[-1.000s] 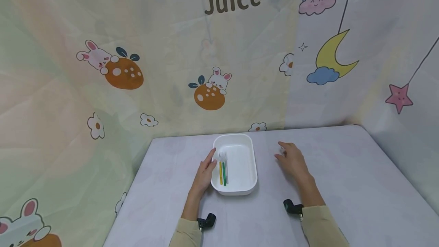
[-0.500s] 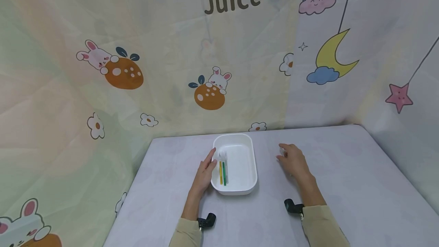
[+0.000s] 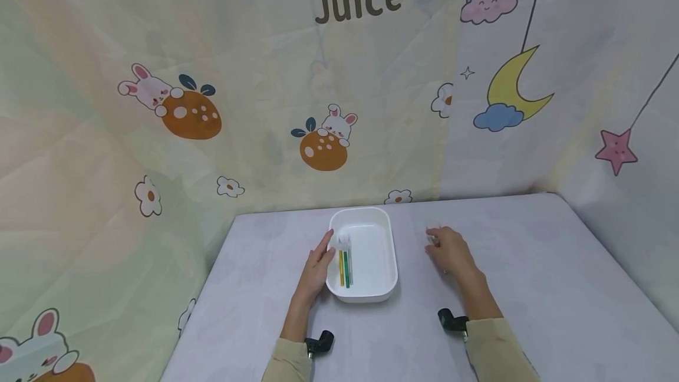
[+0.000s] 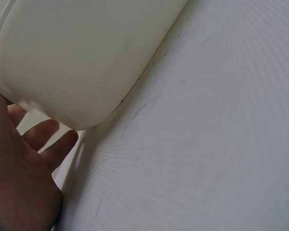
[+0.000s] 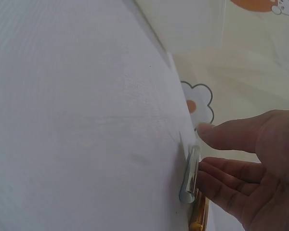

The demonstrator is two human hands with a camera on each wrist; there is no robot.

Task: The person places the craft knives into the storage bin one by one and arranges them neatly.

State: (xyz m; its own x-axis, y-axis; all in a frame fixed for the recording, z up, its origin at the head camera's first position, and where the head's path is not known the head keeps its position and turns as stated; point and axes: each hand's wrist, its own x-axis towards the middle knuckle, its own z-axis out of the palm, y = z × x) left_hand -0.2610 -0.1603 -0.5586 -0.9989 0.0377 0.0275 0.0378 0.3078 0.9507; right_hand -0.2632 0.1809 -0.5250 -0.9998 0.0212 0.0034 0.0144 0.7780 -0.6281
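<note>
My left hand [image 3: 314, 270] rests against the left side of a white tray [image 3: 373, 296], its fingers nearly straight in the left wrist view. Inside the tray lie thin sticks with whitish clear tops: a yellow stick [image 3: 342, 269], a green stick [image 3: 347, 270] and a clear one beside it. To the right of the tray, my right hand [image 3: 452, 251] is low over the table. In the right wrist view a clear rod [image 5: 190, 175] lies at its fingers, with the thumb apart from it. An amber rod [image 5: 198, 214] lies partly behind; the hand hides much of both.
The table [image 3: 562, 287] has a pale cloth. Behind it hangs a printed backdrop [image 3: 254, 75], which meets the table's far edge. Each wrist wears a black camera, such as the right wrist camera [image 3: 452, 320].
My right hand has shifted slightly toward me and to the left, and its fingers have closed in a little. The left hand and the tray have stayed in place.
</note>
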